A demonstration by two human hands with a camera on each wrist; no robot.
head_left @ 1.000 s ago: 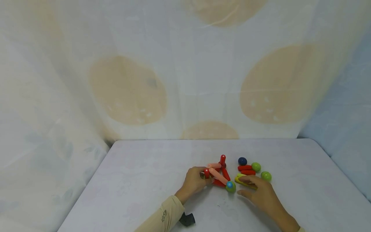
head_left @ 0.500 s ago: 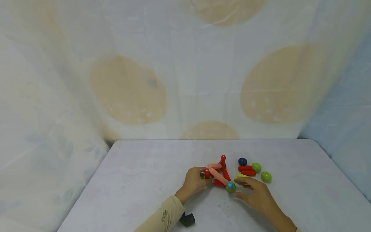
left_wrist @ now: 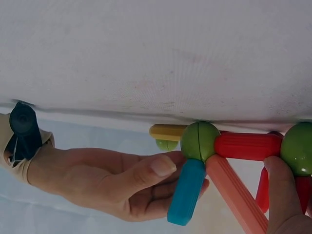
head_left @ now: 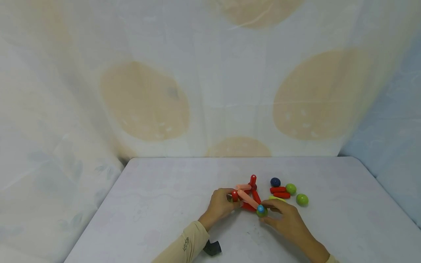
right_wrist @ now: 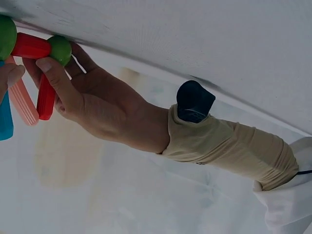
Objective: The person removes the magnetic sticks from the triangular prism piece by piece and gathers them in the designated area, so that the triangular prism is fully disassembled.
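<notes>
A small frame of red and salmon sticks (head_left: 249, 197) joined by green balls stands on the white table (head_left: 158, 204). My left hand (head_left: 230, 201) grips its left corner; in the right wrist view the fingers curl round a green ball (right_wrist: 60, 48) and a red stick (right_wrist: 45, 97). My right hand (head_left: 267, 212) pinches the near right corner, where a blue stick (left_wrist: 185, 192) joins a green ball (left_wrist: 200, 141). The thumb (left_wrist: 158, 168) lies beside that ball and the fingers lie behind the stick.
Loose pieces lie to the right of the frame: a dark blue ball (head_left: 275, 182), two green balls (head_left: 291, 189) (head_left: 302, 199), two red sticks (head_left: 279, 192) and a yellow stick (head_left: 275, 198). A spotted cloth hangs behind the table.
My right hand has slid left from the yellow stick to the green ball with the blue stick and closed its fingers there. The left hand has stayed put.
</notes>
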